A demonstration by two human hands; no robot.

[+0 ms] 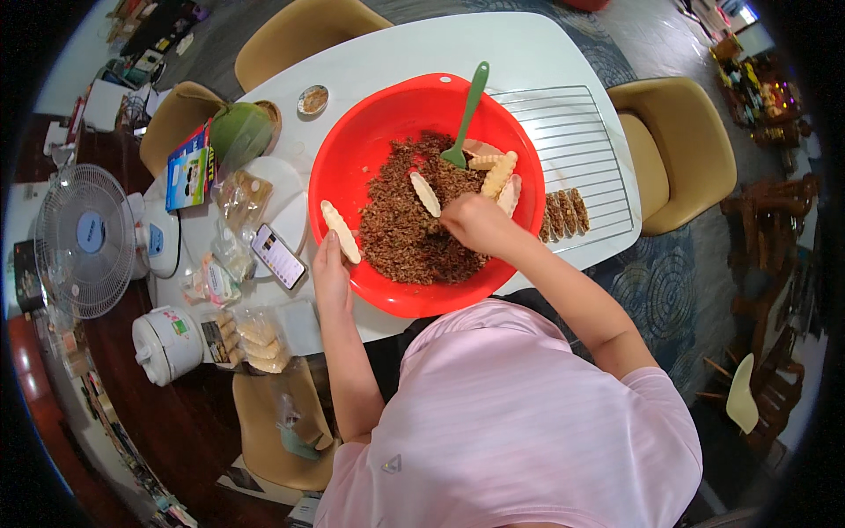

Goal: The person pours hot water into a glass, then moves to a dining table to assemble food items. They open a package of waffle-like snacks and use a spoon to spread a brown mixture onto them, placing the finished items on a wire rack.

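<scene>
My left hand (pixel 332 271) pinches a pale boat-shaped pastry shell (pixel 341 231) upright at the left rim of a red basin (pixel 383 121). Inside the basin lies a heap of brown crumbly filling (pixel 396 224). My right hand (pixel 480 222) reaches down to the filling with its fingers bunched together; what they hold, if anything, is hidden. Just beyond those fingers, another pastry shell (pixel 425 194) rests on the filling. More pale shells (pixel 500 175) lean along the basin's right side. A green spatula (pixel 468 114) stands with its blade in the filling and its handle over the far rim.
Right of the basin, a wire rack (pixel 588 145) carries several filled pieces (pixel 564 215). To the left are a phone (pixel 278 256), plastic bags, packs of shells (pixel 261 341), a white rice cooker (pixel 167 345), a fan (pixel 88 239) and a small dish (pixel 312 100). Chairs surround the white table.
</scene>
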